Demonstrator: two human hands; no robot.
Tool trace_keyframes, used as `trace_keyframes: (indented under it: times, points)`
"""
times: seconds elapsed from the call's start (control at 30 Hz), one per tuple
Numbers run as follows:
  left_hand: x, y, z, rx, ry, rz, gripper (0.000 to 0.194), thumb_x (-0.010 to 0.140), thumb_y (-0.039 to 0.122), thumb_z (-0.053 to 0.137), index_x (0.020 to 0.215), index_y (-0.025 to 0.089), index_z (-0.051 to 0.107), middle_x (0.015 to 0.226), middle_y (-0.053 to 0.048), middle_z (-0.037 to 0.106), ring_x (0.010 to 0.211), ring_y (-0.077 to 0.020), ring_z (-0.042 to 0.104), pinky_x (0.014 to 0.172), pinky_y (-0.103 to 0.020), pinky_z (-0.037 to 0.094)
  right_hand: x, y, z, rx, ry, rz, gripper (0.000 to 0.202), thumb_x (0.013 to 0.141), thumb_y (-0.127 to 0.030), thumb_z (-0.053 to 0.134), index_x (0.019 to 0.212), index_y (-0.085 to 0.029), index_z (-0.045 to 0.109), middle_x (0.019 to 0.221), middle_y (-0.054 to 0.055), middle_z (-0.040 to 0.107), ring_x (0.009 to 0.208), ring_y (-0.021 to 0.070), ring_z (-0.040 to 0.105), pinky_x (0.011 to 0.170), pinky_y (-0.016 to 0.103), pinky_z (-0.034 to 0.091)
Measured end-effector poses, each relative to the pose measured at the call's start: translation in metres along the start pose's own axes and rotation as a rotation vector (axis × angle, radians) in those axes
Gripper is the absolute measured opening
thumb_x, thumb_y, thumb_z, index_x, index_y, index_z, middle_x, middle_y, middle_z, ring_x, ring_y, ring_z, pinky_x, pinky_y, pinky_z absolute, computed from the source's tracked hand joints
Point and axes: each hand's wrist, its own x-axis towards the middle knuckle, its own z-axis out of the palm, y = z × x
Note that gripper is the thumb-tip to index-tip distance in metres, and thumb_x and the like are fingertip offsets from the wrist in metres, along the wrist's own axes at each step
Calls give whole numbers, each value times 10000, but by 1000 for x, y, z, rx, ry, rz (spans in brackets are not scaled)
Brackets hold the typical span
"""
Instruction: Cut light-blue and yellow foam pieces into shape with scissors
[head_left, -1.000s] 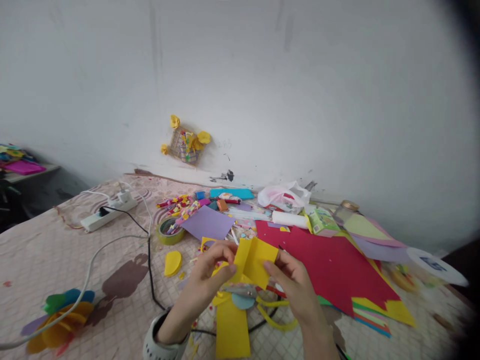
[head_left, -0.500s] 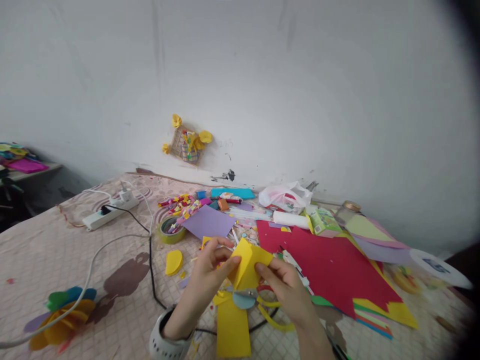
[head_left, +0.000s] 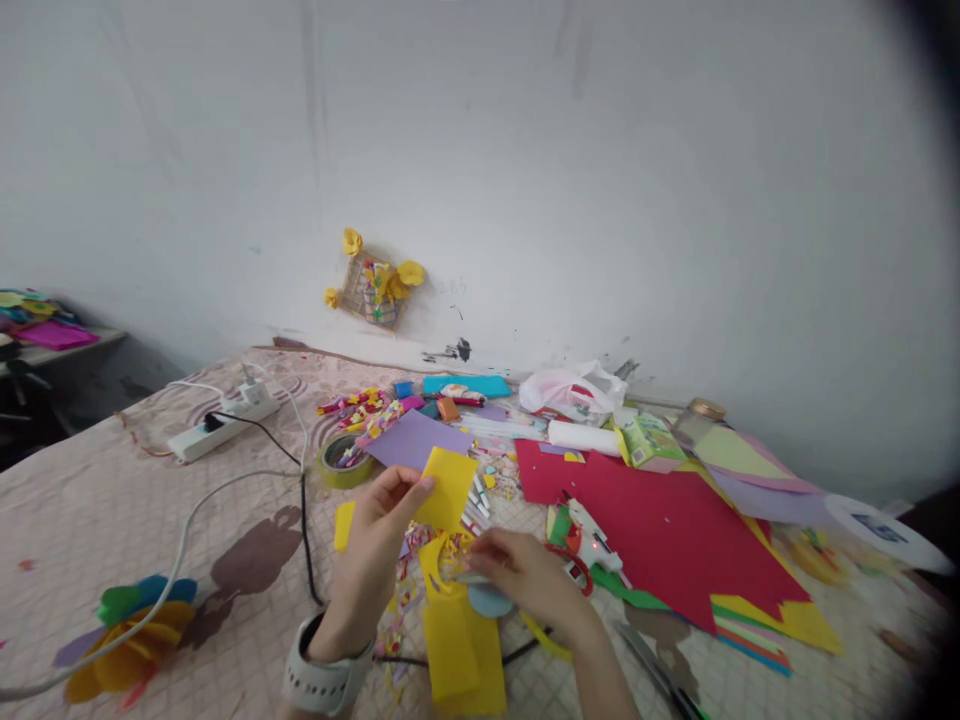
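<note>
My left hand [head_left: 382,520] pinches a small yellow sheet [head_left: 448,488] between thumb and fingers, held up over the middle of the table. My right hand [head_left: 525,575] is lower and to the right, fingers drawn together beside a light blue round piece [head_left: 490,601]; a greyish thing shows at the fingertips, too hidden to name. Below lie overlapping yellow pieces [head_left: 451,655]. Red-handled scissors [head_left: 579,572] show partly behind my right hand.
A white glue gun [head_left: 595,540] lies beside red sheets [head_left: 645,520]. Dark-handled scissors [head_left: 656,670] are near the front. Tape [head_left: 341,462] and a purple sheet [head_left: 420,440] sit behind my left hand. Cables cross from a power strip [head_left: 225,428].
My hands have moved apart; the left keeps a yellow sheet. My right hand has come down and left. Another yellow piece now overlaps the one below, and the red handle appears farther right.
</note>
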Motion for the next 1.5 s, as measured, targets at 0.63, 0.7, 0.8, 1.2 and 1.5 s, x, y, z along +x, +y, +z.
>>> trace_keyframes:
  times: [0.63,0.7,0.8,1.2,1.5]
  points:
    - [-36,3,33,-41,-193,-124,227,708,305,700,632,157,544,602,32,480,576,-90,414,541,-186,348,-27,-43,-10,461,208,-117,216,821,-328,618,695,-184,516,620,-53,408,570,110,371,511,213,316]
    - [-36,4,34,-42,-186,-113,225,709,303,700,634,156,547,612,29,485,591,-94,423,549,-186,356,-27,-45,-9,464,249,-120,251,819,-342,618,664,-187,495,602,-58,394,555,106,355,495,209,299]
    - [-35,3,35,-41,-184,-106,227,713,301,698,630,158,543,608,30,479,585,-92,419,543,-183,358,-29,-49,-8,448,281,-112,279,813,-351,624,636,-190,480,572,-66,377,529,100,329,470,207,271]
    - [-34,2,30,241,-291,39,154,776,271,622,670,167,576,642,8,531,611,-118,464,570,-209,363,-30,-52,-16,241,139,-112,106,798,-286,615,823,-191,576,748,-8,550,689,155,505,582,233,383]
    - [-35,3,34,426,-386,118,137,770,233,589,647,174,599,633,-16,582,632,-158,519,598,-244,383,-29,-48,-15,271,221,-140,170,829,-311,579,717,-189,538,637,-36,480,576,124,429,496,216,312]
